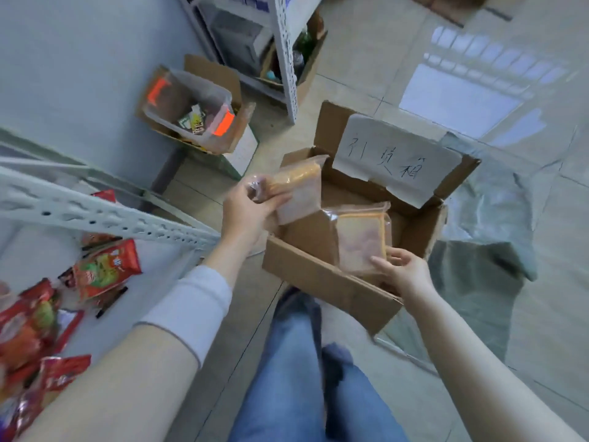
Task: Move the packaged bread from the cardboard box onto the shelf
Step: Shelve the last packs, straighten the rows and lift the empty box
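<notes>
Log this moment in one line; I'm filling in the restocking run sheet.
left hand: holds bread pack above cardboard box | right hand: pinches second bread pack inside box | shelf: red snack packets

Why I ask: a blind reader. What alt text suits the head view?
Left hand grips a clear-wrapped bread packet over a brown cardboard box; right hand holds a second packet inside. Red snack bags lie on a white shelf.
</notes>
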